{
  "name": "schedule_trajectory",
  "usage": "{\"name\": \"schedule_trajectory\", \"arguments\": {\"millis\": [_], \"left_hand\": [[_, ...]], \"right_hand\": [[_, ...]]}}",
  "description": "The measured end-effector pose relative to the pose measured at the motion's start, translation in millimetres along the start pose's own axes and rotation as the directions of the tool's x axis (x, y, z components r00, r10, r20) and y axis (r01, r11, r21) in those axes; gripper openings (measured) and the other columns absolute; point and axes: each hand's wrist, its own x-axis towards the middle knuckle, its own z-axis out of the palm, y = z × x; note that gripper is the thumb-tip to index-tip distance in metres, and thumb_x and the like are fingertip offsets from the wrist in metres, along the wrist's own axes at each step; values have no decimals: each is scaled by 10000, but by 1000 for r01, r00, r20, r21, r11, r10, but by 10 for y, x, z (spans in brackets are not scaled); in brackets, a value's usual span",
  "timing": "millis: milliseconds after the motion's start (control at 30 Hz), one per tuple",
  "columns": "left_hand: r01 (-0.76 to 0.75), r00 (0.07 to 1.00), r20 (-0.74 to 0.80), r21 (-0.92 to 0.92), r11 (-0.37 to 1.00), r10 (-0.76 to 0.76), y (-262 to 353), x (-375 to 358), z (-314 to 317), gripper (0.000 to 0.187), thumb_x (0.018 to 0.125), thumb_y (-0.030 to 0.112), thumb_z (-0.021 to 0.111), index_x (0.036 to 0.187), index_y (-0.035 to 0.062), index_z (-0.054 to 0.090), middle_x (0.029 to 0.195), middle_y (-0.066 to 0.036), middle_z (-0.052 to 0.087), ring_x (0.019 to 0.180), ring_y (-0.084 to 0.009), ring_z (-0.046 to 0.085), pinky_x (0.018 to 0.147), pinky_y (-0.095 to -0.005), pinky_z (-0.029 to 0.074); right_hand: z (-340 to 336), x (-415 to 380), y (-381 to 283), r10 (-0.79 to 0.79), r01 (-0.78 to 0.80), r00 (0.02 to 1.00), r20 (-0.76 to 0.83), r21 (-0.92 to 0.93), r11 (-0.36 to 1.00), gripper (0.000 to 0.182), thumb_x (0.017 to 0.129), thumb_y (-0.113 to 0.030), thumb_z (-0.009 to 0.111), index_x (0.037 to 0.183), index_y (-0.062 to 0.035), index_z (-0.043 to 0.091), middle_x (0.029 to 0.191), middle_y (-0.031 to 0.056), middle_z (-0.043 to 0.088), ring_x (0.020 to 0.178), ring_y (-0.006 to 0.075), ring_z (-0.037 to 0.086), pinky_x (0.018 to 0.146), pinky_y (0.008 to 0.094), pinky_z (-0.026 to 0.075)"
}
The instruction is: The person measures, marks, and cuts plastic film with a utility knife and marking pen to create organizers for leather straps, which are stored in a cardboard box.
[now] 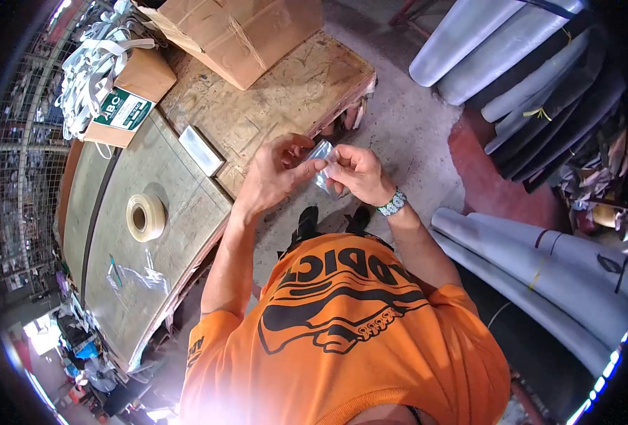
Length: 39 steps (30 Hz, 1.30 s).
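Note:
A small, clear, shiny plastic packet (322, 151) is held up between my two hands, over the floor beside the workbench. My left hand (277, 172) has its thumb against the packet's left side, with the fingers curled. The fingers of my right hand (359, 173), which has a patterned band at the wrist, pinch the packet from the other side. Its contents, if any, are too small to make out.
The workbench (179, 166) at left bears a tape roll (146, 217), a pale flat block (201, 151), plastic scraps (147, 273), a large carton (239, 35) and a box of white straps (128, 117). Material rolls (540, 255) lie at right.

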Motion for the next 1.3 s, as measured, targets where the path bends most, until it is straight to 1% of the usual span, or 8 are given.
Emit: {"name": "schedule_trajectory", "arguments": {"millis": [100,200,367,467,567,933,1200,1300], "left_hand": [[96,993,73,30,995,-98,56,124,154,352,892,340,765,928,-4,705,765,-22,642,701,-101,563,622,-264,457],[104,994,4,-278,955,-107,-62,325,386,348,948,345,699,965,-3,714,792,-41,674,693,-118,592,640,-280,495],[-25,1000,-24,-474,880,16,-213,673,933,678,1026,604,363,1210,-2,607,1173,-120,646,1090,-199,591,977,-371,431],[-111,982,76,-508,854,173,-240,964,1489,564,1013,489,536,1243,-20,613,1178,-118,658,1115,-175,587,997,-345,439],[153,947,319,-538,829,32,-30,1364,1806,218,979,163,664,1100,-16,682,963,-32,714,895,-94,643,830,-264,509],[284,894,446,-626,726,35,419,3643,2206,266,1005,195,624,882,-30,696,800,-81,725,724,-147,678,705,-292,540],[155,959,283,-559,815,12,622,5142,1997,265,998,196,633,858,-12,718,784,-74,727,703,-119,655,656,-281,520],[193,973,210,-501,844,-98,922,5566,1759,326,979,195,669,707,21,619,712,9,634,642,-61,538,628,-273,513]], "right_hand": [[-269,-30,-29,28,-28,1000,13,-24,999,145,996,-169,625,957,-30,614,771,8,670,614,46,588,544,203,479],[-564,-132,-118,82,-82,997,1,11,997,189,988,-210,644,955,-24,629,771,22,686,602,56,602,539,206,496],[-1155,-135,-409,151,-71,953,-262,293,954,142,974,-162,658,1042,-39,632,852,73,715,682,130,681,590,243,545],[-1539,87,-342,83,51,949,-303,409,911,159,973,-155,654,1084,-46,622,907,107,728,747,174,712,631,274,563],[-1961,297,-524,84,65,929,-361,381,922,185,970,-153,657,1119,-51,619,937,127,734,813,192,728,680,292,573],[-4064,1519,-1244,86,-1,815,-573,147,989,210,988,-219,646,1072,-27,661,855,77,723,712,183,717,651,295,589],[-5056,2874,-1604,-2,46,838,-546,67,997,217,990,-238,647,1025,-25,665,860,80,730,732,161,719,623,267,537],[-5314,3484,-1605,-22,62,871,-491,66,996,219,994,-229,639,1009,-12,662,842,87,725,717,159,708,600,267,531]]}}
